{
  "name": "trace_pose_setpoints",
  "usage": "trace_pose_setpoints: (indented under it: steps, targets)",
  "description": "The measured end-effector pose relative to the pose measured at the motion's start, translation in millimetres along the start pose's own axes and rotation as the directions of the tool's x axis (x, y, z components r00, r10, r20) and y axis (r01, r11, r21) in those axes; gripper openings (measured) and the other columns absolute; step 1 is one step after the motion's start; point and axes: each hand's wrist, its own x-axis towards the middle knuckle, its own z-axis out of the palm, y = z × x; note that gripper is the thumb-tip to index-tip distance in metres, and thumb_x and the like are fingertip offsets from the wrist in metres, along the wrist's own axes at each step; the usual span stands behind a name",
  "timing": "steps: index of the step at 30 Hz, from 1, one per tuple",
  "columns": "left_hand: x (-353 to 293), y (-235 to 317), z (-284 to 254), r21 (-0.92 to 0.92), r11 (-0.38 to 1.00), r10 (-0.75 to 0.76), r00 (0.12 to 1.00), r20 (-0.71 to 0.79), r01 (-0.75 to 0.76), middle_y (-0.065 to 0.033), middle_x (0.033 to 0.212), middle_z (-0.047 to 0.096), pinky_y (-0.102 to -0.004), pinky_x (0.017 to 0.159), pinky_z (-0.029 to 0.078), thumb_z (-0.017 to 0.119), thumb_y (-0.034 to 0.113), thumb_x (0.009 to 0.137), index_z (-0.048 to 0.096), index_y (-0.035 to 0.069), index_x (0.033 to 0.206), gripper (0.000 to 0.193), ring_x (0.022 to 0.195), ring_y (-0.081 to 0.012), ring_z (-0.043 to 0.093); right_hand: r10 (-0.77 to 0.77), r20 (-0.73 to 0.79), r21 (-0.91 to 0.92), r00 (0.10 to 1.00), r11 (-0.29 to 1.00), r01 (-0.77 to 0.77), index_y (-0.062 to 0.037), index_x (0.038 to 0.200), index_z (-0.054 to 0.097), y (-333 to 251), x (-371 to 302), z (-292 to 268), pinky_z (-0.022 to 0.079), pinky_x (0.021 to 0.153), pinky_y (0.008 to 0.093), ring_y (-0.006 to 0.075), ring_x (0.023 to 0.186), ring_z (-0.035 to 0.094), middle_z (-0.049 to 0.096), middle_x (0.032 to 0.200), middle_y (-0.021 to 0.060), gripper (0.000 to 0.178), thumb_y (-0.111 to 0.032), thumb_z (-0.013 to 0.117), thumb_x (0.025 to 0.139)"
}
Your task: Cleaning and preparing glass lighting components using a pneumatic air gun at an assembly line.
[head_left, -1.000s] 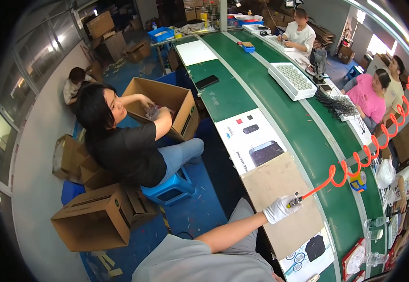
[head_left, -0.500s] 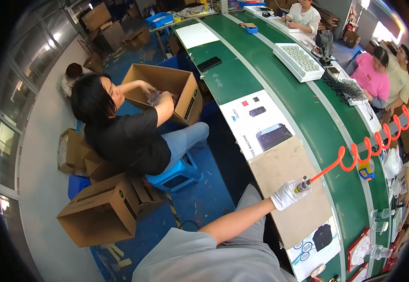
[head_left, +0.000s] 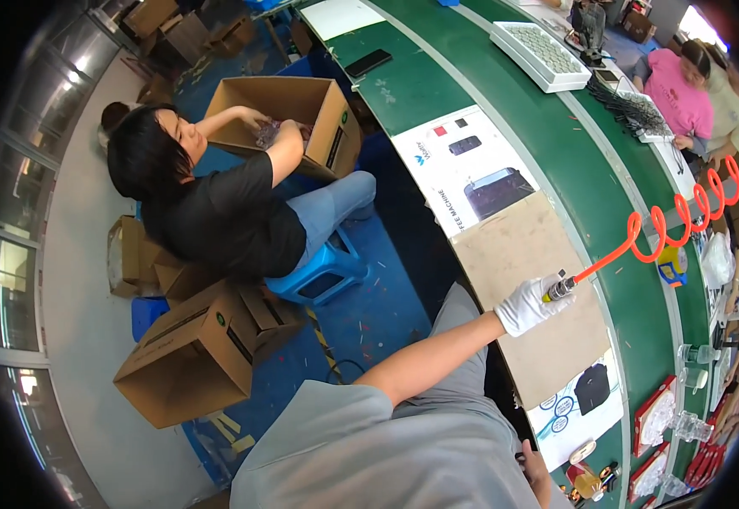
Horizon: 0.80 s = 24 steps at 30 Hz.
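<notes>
My left hand (head_left: 526,309), in a white glove, is closed around the metal coupling (head_left: 561,289) at the end of a red coiled air hose (head_left: 641,236). Some yellow shows beside the metal; the rest of the grip is hidden by the glove. Underneath lies a tan board (head_left: 548,254) on the near edge of the green bench. Low at the bench edge, my right hand (head_left: 537,468) shows only in part, bare, next to something small and dark. How its fingers are set cannot be made out.
To the left a person in black sits on a blue stool (head_left: 319,270), hands in a large carton (head_left: 335,127). Printed cardboard sheets (head_left: 471,199) and a phone (head_left: 368,63) lie on the bench. A white tray (head_left: 548,76) stands farther off. An empty-looking carton (head_left: 184,365) lies on the floor.
The view has shifted, so the bench and seated person appear higher. My left hand still grips the hose coupling over the board. My right hand has come into view at the lower edge.
</notes>
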Motion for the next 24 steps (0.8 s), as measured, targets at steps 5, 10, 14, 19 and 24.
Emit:
trace_pose_setpoints:
  steps: [5, 10, 14, 19, 24]
  targets:
    - [-5, -9, -2, -0.022, 0.995, -0.094, 0.995, 0.024, 0.095, -0.0095, 0.072, 0.062, -0.0321, 0.06, 0.048, 0.069, 0.025, 0.085, 0.061, 0.006, 0.092, 0.022, 0.063, -0.0208, 0.059, -0.287, -0.015, 0.19, 0.958, 0.94, 0.285, 0.0021, 0.129, 0.05, 28, 12, -5, 0.05, 0.082, 0.0426, 0.0296, 0.115, 0.054, 0.056, 0.123, 0.0151, 0.074, -0.061, 0.042, 0.092]
    - [-2, -4, -5, 0.057, 0.987, -0.152, 0.988, 0.003, 0.151, -0.0091, 0.074, 0.065, -0.0312, 0.061, 0.049, 0.071, 0.022, 0.084, 0.061, 0.005, 0.092, 0.022, 0.066, -0.0187, 0.064, -0.554, -0.001, 0.052, 0.832, 0.831, 0.553, 0.0011, 0.115, 0.062, 37, 21, 3, 0.049, 0.077, 0.026, 0.0172, 0.093, 0.063, 0.067, 0.105, 0.0113, 0.06, -0.052, 0.057, 0.087]
    - [-5, -5, 8, 0.092, 0.988, -0.129, 0.992, 0.008, 0.127, -0.0132, 0.069, 0.062, -0.034, 0.058, 0.047, 0.07, 0.024, 0.083, 0.06, 0.004, 0.091, 0.023, 0.063, -0.0273, 0.063, -0.596, 0.045, 0.078, 0.802, 0.802, 0.592, 0.001, 0.115, 0.062, 27, 39, 21, 0.049, 0.077, 0.0262, 0.0173, 0.091, 0.063, 0.067, 0.104, 0.0111, 0.058, -0.05, 0.058, 0.087]
    - [-5, -1, 2, 0.1, 0.982, -0.161, 0.987, 0.005, 0.16, -0.0155, 0.067, 0.061, -0.0356, 0.056, 0.046, 0.068, 0.029, 0.085, 0.061, 0.007, 0.092, 0.025, 0.063, -0.0314, 0.063, -0.629, 0.043, 0.098, 0.776, 0.776, 0.624, 0.0008, 0.114, 0.062, 19, 50, 29, 0.049, 0.076, 0.0265, 0.0174, 0.09, 0.062, 0.067, 0.102, 0.0109, 0.056, -0.048, 0.058, 0.087]
    - [-6, -3, 1, 0.147, 0.985, -0.092, 0.996, 0.013, 0.089, -0.0159, 0.07, 0.06, -0.0371, 0.058, 0.047, 0.067, 0.03, 0.086, 0.061, 0.008, 0.094, 0.024, 0.065, -0.0331, 0.061, -0.614, 0.018, 0.079, 0.789, 0.787, 0.611, 0.0006, 0.114, 0.062, 36, 51, 13, 0.049, 0.076, 0.0267, 0.0175, 0.089, 0.062, 0.066, 0.101, 0.0107, 0.054, -0.045, 0.059, 0.087]
